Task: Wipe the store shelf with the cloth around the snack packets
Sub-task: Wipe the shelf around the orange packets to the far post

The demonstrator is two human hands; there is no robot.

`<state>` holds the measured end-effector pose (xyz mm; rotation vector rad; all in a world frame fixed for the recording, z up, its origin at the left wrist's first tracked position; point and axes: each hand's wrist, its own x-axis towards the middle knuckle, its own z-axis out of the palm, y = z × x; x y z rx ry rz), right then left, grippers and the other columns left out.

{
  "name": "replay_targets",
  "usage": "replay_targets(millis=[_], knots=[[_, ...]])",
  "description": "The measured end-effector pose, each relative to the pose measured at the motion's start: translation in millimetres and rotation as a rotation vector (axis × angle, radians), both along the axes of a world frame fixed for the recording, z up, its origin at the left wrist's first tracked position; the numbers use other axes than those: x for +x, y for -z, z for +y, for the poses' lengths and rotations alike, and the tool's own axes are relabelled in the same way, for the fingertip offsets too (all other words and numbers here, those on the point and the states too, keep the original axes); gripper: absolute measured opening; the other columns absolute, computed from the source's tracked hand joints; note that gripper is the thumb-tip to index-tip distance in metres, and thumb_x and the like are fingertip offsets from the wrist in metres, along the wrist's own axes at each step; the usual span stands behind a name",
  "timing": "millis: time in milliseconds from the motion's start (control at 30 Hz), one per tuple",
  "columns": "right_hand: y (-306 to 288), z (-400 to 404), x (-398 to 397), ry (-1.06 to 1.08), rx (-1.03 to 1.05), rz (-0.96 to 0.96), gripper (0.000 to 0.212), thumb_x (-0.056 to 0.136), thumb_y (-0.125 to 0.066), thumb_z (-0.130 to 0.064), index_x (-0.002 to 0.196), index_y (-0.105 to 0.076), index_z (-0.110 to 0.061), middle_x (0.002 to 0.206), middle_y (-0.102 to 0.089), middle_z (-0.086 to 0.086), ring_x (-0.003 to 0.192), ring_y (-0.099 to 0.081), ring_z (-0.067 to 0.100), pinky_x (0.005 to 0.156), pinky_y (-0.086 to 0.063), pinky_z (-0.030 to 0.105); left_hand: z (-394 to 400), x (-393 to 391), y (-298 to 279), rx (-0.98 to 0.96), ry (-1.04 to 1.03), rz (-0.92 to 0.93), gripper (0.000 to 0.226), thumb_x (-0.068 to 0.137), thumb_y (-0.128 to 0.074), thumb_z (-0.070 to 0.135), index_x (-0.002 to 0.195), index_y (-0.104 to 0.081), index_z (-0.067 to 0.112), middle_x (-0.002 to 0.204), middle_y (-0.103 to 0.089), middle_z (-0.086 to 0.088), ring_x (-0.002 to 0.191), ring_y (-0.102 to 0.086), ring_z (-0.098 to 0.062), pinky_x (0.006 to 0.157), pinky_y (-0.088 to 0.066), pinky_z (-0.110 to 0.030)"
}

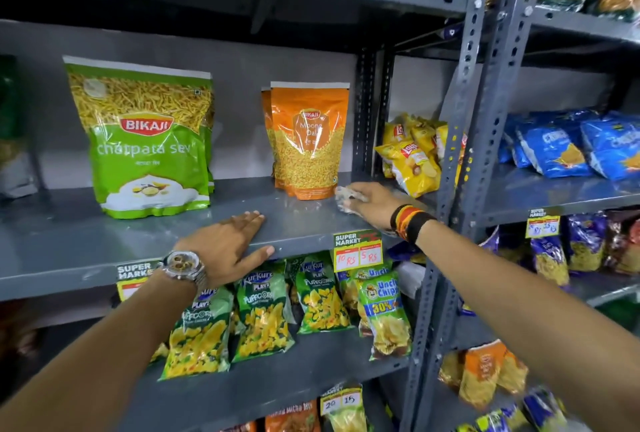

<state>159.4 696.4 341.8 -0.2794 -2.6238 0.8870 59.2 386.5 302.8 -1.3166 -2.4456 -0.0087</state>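
A: Nearest you, at lower centre of the frame, what is your left hand (231, 241) doing?

B: It lies flat and unclenched on the front edge of the grey shelf (69, 244), fingers spread, thumb hooked over the lip, grasping nothing. Your wristwatch (181, 267) sits just behind it on the wrist.

A: And below that edge?

B: Green Kurkure packets (263, 313) stand on the lower shelf, under the red-and-yellow price tag (358, 251) fixed to the lip.

A: Where is the cloth (346, 197)?

B: Right of centre, a little deeper on the same shelf. Your right hand (372, 204) presses down on it, fingers curled over the pale bunched fabric, so you are gripping the cloth against the shelf surface. A black and red wristband (410, 222) circles that wrist.

A: What is beside it?

B: The orange Moong Dal packet (308, 140) stands upright just left of the cloth, nearly touching it. The green Chatpata Sev packet (145, 140) stands farther left, well apart. Yellow Lay's packets (412, 154) lean at the right end, behind your hand.
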Motion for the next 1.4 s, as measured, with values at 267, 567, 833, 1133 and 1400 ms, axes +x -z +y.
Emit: replay_targets(millis=[267, 567, 833, 1133, 1400], knots=[[-30, 22, 5, 0.065, 0.051, 0.043, 0.029, 0.094, -0.058, -0.016, 0.122, -0.062, -0.009, 0.121, -0.063, 0.003, 0.114, -0.056, 0.017, 0.097, -0.041, 0.027, 0, 1, 1, -0.001, -0.006, 0.005, 0.105, 0.082, 0.003, 0.083, 0.157, -0.022, 0.015, 0.162, -0.032, -0.007, 0.143, -0.04, -0.023, 0.115, -0.037, -0.038], [-28, -33, 23, -0.313, 0.108, -0.114, 0.039, 0.094, -0.057, -0.027, 0.133, -0.054, -0.023, 0.119, -0.059, -0.019, 0.101, -0.056, -0.005, 0.092, -0.043, 0.012, 1, 1, 2, -0.002, -0.002, 0.002, 0.099, 0.085, -0.002, 0.08, 0.157, -0.022, 0.015, 0.162, -0.032, -0.007, 0.142, -0.041, -0.023, 0.115, -0.037, -0.039], [-12, -32, 19, -0.337, 0.052, -0.08, 0.032, 0.094, -0.057, -0.012, 0.126, -0.06, -0.015, 0.108, -0.068, -0.005, 0.09, -0.062, -0.006, 0.078, -0.044, 0.012, 1, 2, 2, -0.008, -0.038, -0.002, 0.094, 0.087, -0.003, 0.08, 0.159, -0.016, 0.021, 0.164, -0.027, -0.002, 0.143, -0.039, -0.02, 0.115, -0.037, -0.04], [-32, 31, -11, -0.266, 0.085, 0.032, 0.034, 0.095, -0.056, -0.01, 0.129, -0.057, -0.013, 0.13, -0.06, 0.003, 0.121, -0.054, 0.015, 0.1, -0.04, 0.012, 2, 2, 1, -0.014, -0.029, -0.011, 0.092, 0.089, -0.005, 0.079, 0.158, -0.017, 0.02, 0.163, -0.029, -0.004, 0.144, -0.039, -0.02, 0.116, -0.036, -0.041], [-11, 40, -40, -0.222, 0.134, -0.087, 0.034, 0.095, -0.057, -0.018, 0.129, -0.057, -0.018, 0.135, -0.058, 0.003, 0.126, -0.052, 0.019, 0.102, -0.038, 0.027, 2, 2, 1, -0.026, -0.033, -0.013, 0.094, 0.088, -0.004, 0.079, 0.159, -0.016, 0.019, 0.164, -0.026, -0.003, 0.147, -0.033, -0.019, 0.118, -0.033, -0.04]])
